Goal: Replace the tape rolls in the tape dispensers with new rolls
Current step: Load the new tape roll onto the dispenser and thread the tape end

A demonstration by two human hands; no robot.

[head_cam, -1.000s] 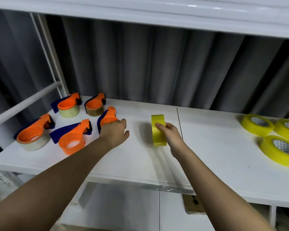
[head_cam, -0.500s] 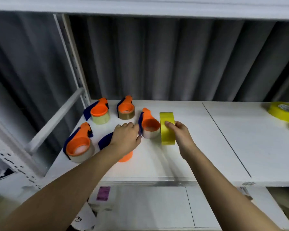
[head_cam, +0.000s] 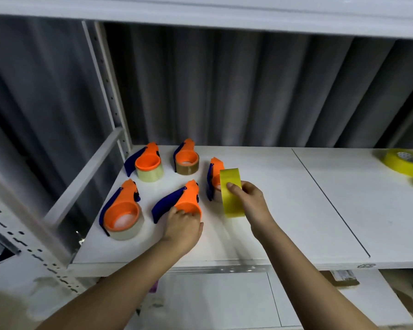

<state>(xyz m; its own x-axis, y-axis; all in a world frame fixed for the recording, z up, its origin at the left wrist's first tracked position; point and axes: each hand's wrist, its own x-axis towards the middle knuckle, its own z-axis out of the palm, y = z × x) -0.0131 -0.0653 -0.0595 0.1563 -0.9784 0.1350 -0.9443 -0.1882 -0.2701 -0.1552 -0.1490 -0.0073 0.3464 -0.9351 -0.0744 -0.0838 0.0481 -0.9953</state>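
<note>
Nearest to the camera, two bare forearms are seen, reaching up from the bottom edge over a smooth white laminate shelf board (head_cam: 284, 229) with a thin dark seam across it. The left hand (head_cam: 182, 228) is laid on the round orange plastic drum of an orange and dark blue plastic tape dispenser (head_cam: 181, 201); the fingers are curled round the near rim of the drum, so the dispenser is gripped where it lies on the board. No roll can be seen on this drum. Just to the right, the right hand (head_cam: 249, 201) is closed on a glossy yellow roll of tape (head_cam: 231, 192), which is held on edge, upright, with the thumb pressed on its smooth outer band and the other fingers hidden behind it. Whether the roll touches the board cannot be told.

To the left of the gripped dispenser, a second orange and blue dispenser (head_cam: 121, 210) is lying flat with a clear, pale roll around its drum. Directly behind the yellow roll, a third dispenser (head_cam: 213, 177) is partly covered by it. Farther back, two more dispensers are placed side by side: one with a pale translucent roll (head_cam: 146, 165) and one with a brown roll (head_cam: 186, 159).

At the far right edge, a blurred flat yellow roll (head_cam: 404, 161) is resting on the board. Behind everything, a grey pleated curtain (head_cam: 224, 91) is hung, and a white perforated metal upright (head_cam: 105, 91) is standing at the left.
</note>
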